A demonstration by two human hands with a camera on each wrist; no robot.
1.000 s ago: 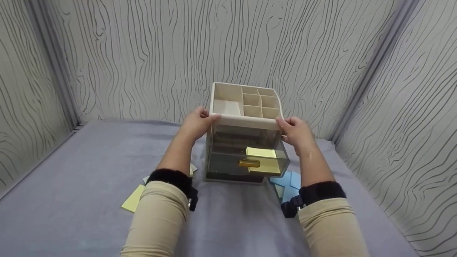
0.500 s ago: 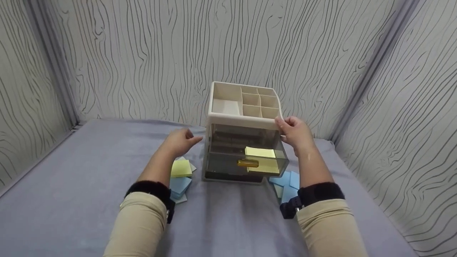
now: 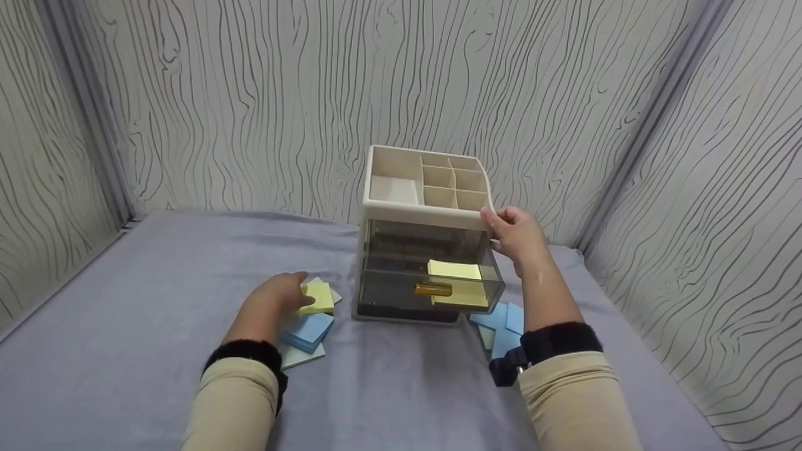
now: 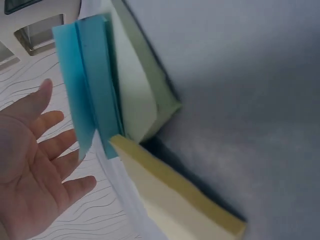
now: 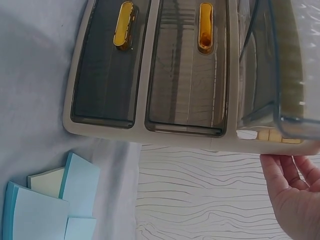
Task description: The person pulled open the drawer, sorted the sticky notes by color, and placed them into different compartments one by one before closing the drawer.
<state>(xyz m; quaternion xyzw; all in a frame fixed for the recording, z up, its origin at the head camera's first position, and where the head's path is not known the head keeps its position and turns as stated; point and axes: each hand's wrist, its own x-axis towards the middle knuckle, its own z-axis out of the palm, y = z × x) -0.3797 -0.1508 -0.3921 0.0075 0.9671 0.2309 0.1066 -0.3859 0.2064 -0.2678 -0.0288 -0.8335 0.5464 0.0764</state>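
Note:
A cream desk organizer [image 3: 407,214] with smoky see-through drawers stands mid-table in the head view. Its top drawer [image 3: 388,291] is pulled out and holds yellow sticky note pads [image 3: 456,270]. My right hand [image 3: 519,237] grips the organizer's upper right front corner between thumb and fingers; the right wrist view shows the hand [image 5: 297,192] at that edge. My left hand [image 3: 276,294], fingers extended, is over the left pile, by a yellow sticky note pad [image 3: 321,298]. Blue pads [image 3: 308,331] lie just nearer. In the left wrist view the fingers are spread beside blue pads [image 4: 97,85].
Right of the organizer lies another pile of blue sticky note pads [image 3: 504,322], partly behind the right forearm. Two lower drawers [image 5: 187,75] are shut. A grey-lilac cloth [image 3: 150,326] covers the table, with wood-grain patterned walls [image 3: 269,94] behind and at both sides.
My left hand has let go of the organizer's upper left corner and moved down and left to the sticky note pile. The right hand keeps its grip; the organizer has hardly moved.

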